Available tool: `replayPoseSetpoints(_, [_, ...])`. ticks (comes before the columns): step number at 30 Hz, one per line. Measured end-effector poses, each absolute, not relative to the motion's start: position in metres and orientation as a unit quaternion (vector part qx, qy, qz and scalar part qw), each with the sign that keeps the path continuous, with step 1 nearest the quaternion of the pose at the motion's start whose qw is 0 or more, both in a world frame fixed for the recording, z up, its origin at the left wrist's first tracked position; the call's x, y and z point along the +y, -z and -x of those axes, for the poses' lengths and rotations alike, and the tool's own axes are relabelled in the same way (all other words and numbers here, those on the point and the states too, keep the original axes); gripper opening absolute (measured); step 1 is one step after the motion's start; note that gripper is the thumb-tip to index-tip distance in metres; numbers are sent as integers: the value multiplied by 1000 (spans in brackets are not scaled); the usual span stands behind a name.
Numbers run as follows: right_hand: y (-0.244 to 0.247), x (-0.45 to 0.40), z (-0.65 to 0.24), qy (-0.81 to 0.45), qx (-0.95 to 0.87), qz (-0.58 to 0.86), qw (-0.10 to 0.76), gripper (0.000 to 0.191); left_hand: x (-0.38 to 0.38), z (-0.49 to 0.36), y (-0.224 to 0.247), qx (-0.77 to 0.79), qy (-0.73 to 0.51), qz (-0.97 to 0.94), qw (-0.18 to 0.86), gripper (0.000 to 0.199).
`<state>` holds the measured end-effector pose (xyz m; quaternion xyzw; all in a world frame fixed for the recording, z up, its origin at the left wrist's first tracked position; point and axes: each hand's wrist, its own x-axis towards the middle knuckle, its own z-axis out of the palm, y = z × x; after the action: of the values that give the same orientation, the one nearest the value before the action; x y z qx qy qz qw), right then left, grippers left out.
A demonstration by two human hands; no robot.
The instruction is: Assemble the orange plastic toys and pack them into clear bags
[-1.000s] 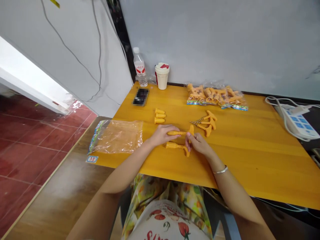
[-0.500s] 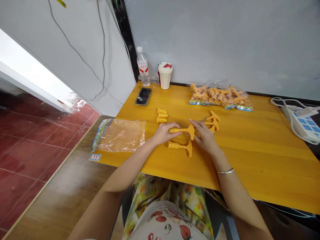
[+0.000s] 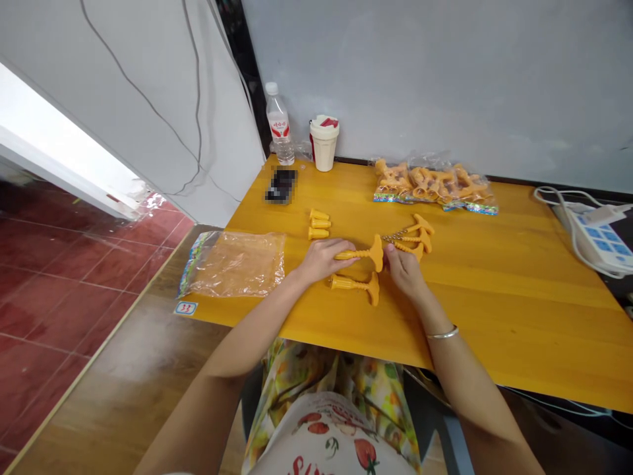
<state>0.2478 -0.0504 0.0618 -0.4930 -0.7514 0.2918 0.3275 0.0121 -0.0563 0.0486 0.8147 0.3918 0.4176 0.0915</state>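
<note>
Orange T-handle [image 3: 359, 253] in left hand [image 3: 324, 259], beside right hand [image 3: 404, 269]; three pegs [image 3: 319, 223] near.

Between the hands: an orange handle [image 3: 363, 253] lies across the gap, with a second orange handle [image 3: 355, 287] just below it.
Ahead of the left hand [image 3: 324, 259]: three orange pegs [image 3: 319, 224] stand in the way; a hand can pass to their left, toward the phone [image 3: 281, 186].
Ahead of the right hand [image 3: 404, 270]: a heap of orange screw handles [image 3: 410, 237] blocks the path.
Rightward: a hand can pass across the table [image 3: 494, 316] to the power strip [image 3: 598, 241].
Far edge: a bottle [image 3: 278, 125], cup [image 3: 324, 143] and full bag [image 3: 430, 188] line the wall.
Left: a flat plastic bag [image 3: 232, 265] lies beside the left hand.
</note>
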Motion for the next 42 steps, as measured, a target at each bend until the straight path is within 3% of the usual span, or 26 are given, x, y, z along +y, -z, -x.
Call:
replayPoseSetpoints(3, [-61, -45, -254, -155, -799, 437, 383, 38, -55, -11, -49, 402, -423, -801, 134, 25])
replayPoseSetpoints(6, [-61, -45, -254, -124, -862, 360, 334, 40, -54, -11, -49, 407, -427, -786, 184, 32])
replayPoseSetpoints(9, [-60, -48, -252, -168, -865, 342, 326, 46, -53, -13, -50, 412, -442, -766, 218, 45])
replayPoseSetpoints(16, [-64, -47, -254, -386, -721, 415, 398, 39, -52, -13, -58, 390, -471, -757, 231, 31])
replayPoseSetpoints(21, [-65, -48, -251, -410, -685, 431, 421, 34, -51, -15, -57, 436, -482, -689, 320, 41])
replayPoseSetpoints(33, [-65, -43, -255, -214, -840, 327, 376, 22, -49, -8, -68, 467, -397, -522, 593, 50])
replayPoseSetpoints(36, [-61, -43, -255, -227, -812, 353, 404, 26, -47, -9, -65, 469, -400, -562, 552, 48])
replayPoseSetpoints(39, [-61, -43, -254, -283, -769, 395, 415, 49, -48, -12, -62, 431, -462, -663, 401, 45])
replayPoseSetpoints(42, [-62, -42, -254, -299, -763, 405, 406, 45, -51, -14, -63, 383, -479, -731, 301, 39])
